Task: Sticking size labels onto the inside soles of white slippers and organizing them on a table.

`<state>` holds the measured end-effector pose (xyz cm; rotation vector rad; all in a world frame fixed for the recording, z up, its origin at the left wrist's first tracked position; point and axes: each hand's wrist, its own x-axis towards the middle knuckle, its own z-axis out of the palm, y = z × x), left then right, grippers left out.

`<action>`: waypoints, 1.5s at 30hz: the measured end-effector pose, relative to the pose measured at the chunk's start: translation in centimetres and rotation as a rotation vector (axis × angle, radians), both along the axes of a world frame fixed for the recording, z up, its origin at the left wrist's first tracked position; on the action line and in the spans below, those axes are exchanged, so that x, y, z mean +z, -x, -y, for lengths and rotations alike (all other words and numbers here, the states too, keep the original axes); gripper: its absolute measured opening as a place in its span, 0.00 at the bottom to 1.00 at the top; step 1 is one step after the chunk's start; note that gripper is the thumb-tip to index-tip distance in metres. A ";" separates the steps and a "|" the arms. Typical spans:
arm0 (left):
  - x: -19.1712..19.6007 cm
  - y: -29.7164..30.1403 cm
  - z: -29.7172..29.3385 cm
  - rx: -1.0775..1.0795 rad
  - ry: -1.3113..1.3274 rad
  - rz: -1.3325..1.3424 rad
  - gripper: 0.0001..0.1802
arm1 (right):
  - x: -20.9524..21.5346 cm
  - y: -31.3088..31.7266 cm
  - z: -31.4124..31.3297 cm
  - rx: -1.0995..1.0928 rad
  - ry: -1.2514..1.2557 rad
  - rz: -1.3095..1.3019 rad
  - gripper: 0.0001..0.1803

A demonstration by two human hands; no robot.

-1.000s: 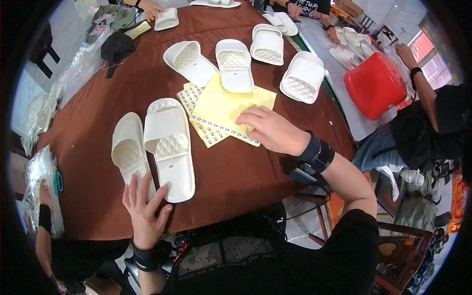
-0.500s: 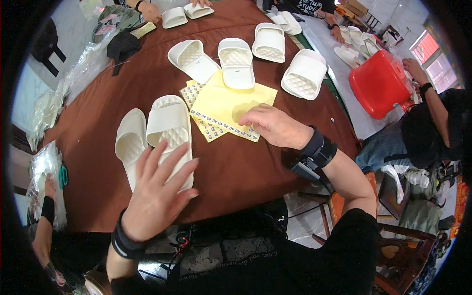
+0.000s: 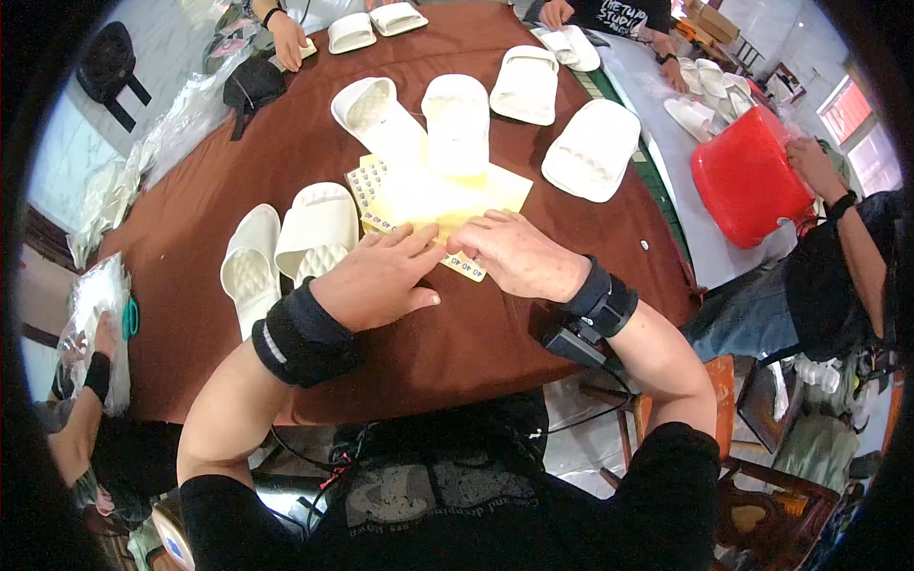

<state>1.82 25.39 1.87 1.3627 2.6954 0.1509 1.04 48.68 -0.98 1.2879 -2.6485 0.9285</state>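
My left hand (image 3: 376, 279) lies flat over the near edge of the yellow sticker sheets (image 3: 433, 198) on the brown table (image 3: 476, 333), its fingers spread and touching the sheets. My right hand (image 3: 519, 252) presses on the same sheets just to the right, fingertips nearly meeting the left hand's. A pair of white slippers (image 3: 286, 247) lies sole-up just left of my left hand. Both wrists wear black bands.
Several more white slippers (image 3: 457, 119) lie sole-up across the table's middle and far side. A red basket (image 3: 747, 176) stands at the right beside a seated person. Other people's hands work at the far edge and lower left. Plastic bags (image 3: 90, 305) lie at the left.
My left hand has moved from the table's near edge, over the slipper pair, to the sticker sheets beside my right hand. The right hand has hardly moved.
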 end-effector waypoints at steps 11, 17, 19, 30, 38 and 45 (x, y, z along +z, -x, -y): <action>0.6 -0.1 -0.2 0.026 -0.013 0.028 0.31 | 0.2 0.0 -1.4 -0.033 0.331 0.266 0.16; 1.0 0.1 0.1 0.062 -0.120 0.123 0.26 | 1.6 -0.6 -1.0 -0.031 0.643 0.595 0.19; 1.6 -0.3 0.6 0.111 -0.233 0.092 0.25 | 2.7 -1.1 -0.6 -0.002 0.759 0.729 0.18; 8.0 -5.7 11.9 0.569 -0.651 -0.101 0.13 | 5.8 -5.4 2.7 0.008 0.886 1.000 0.16; 3.3 -11.4 16.7 0.829 -0.717 -0.100 0.09 | 6.4 -6.5 9.8 0.100 0.967 1.330 0.17; -0.7 -12.4 18.0 0.855 -0.754 -0.158 0.10 | 4.9 -6.1 18.3 0.190 0.949 1.666 0.18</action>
